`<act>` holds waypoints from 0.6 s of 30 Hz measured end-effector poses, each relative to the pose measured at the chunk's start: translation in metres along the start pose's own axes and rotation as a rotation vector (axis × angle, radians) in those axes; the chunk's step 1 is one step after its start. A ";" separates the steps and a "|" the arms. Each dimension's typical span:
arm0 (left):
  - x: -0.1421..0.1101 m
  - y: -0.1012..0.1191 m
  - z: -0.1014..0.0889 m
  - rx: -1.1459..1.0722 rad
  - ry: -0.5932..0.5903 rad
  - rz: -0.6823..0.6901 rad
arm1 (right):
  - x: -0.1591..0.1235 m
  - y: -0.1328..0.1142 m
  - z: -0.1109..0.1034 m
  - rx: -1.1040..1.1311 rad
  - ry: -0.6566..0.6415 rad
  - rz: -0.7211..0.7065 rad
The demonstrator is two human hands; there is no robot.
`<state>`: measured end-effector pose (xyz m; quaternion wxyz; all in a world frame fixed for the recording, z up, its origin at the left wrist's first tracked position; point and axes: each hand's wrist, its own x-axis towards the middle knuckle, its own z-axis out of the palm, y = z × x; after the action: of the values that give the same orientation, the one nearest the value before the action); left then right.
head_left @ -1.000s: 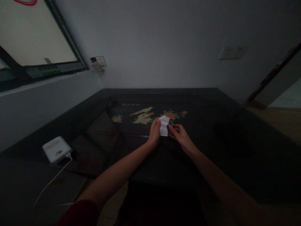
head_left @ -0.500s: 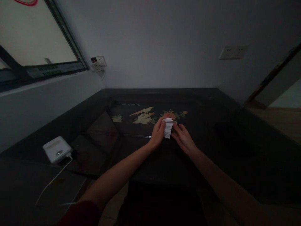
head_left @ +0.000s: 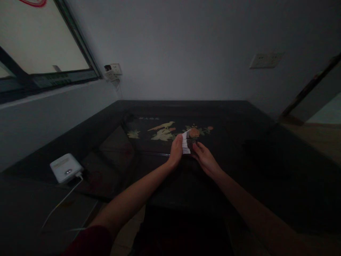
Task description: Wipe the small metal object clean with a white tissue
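Over the middle of a dark table [head_left: 239, 117], my left hand [head_left: 176, 152] and my right hand [head_left: 203, 157] meet on a small white folded paper [head_left: 185, 145]. The left hand's fingers are curled round the paper's left side. The right hand's fingers pinch at its right edge, where something small and dark shows that I cannot make out. The table top under the hands carries a painted bird and flower picture [head_left: 165, 131].
A white power bank [head_left: 66, 168] with a white cable [head_left: 62, 201] lies on the table's left part. A window [head_left: 39, 42] is at upper left, wall sockets [head_left: 113, 70] in the corner, another socket plate [head_left: 265, 60] on the right wall.
The paper has been folded smaller between both hands, and the hands have shifted slightly left and closer together. The view moved a little.
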<state>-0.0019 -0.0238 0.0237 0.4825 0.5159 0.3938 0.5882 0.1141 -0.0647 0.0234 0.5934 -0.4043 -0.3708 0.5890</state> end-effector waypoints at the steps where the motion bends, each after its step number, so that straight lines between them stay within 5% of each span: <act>1: -0.001 0.002 -0.001 0.023 -0.006 0.037 | -0.001 0.000 0.001 0.007 -0.020 0.000; 11: -0.002 0.020 -0.006 0.088 -0.052 0.223 | -0.005 -0.007 0.003 0.003 -0.144 0.105; 18: -0.008 0.026 -0.010 0.408 -0.245 0.626 | 0.000 -0.003 0.004 0.081 -0.029 0.036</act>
<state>-0.0158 -0.0372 0.0451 0.2106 0.7627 0.2659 0.5507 0.1119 -0.0646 0.0273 0.5933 -0.3780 -0.3479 0.6198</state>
